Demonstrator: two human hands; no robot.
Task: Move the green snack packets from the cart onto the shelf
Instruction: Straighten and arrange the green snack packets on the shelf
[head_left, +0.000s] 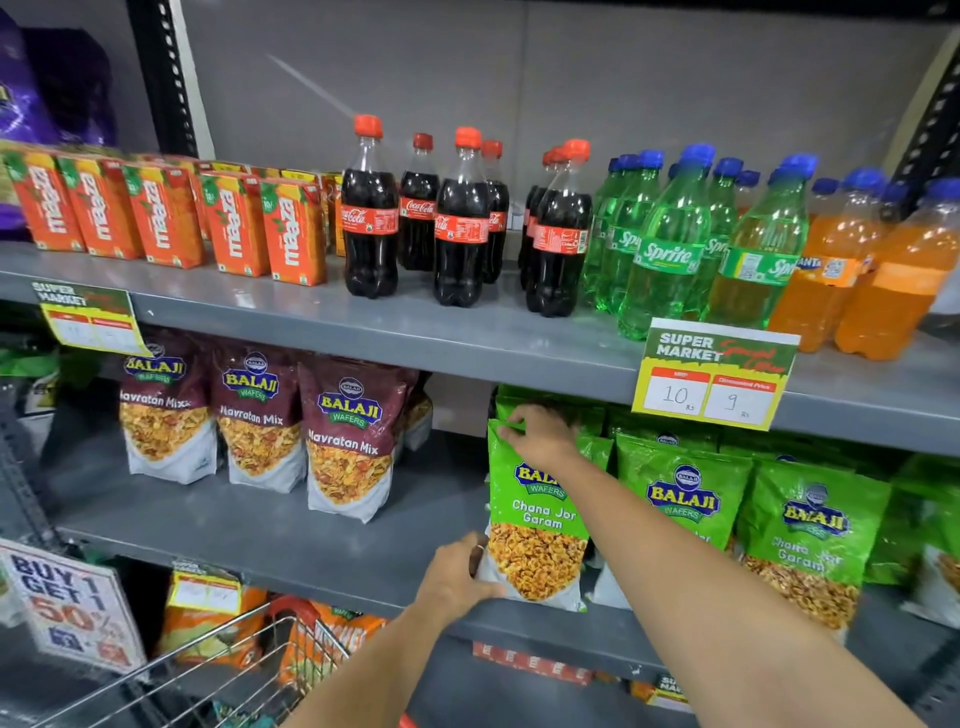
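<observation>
A green Chana Jor Garam snack packet (535, 525) stands upright on the grey middle shelf (311, 540), at the left end of a row of like green packets (685, 499). My right hand (540, 434) pinches its top edge. My left hand (457, 577) grips its lower left corner at the shelf's front lip. The wire cart (218, 670) sits at the bottom left; I cannot make out any green packets in it.
Maroon Navratan Mix packets (348, 441) stand to the left on the same shelf, with a bare gap between them and the green row. The shelf above holds juice cartons (166, 223), cola bottles (462, 223), green and orange soda bottles. A price tag (711, 374) hangs from its edge.
</observation>
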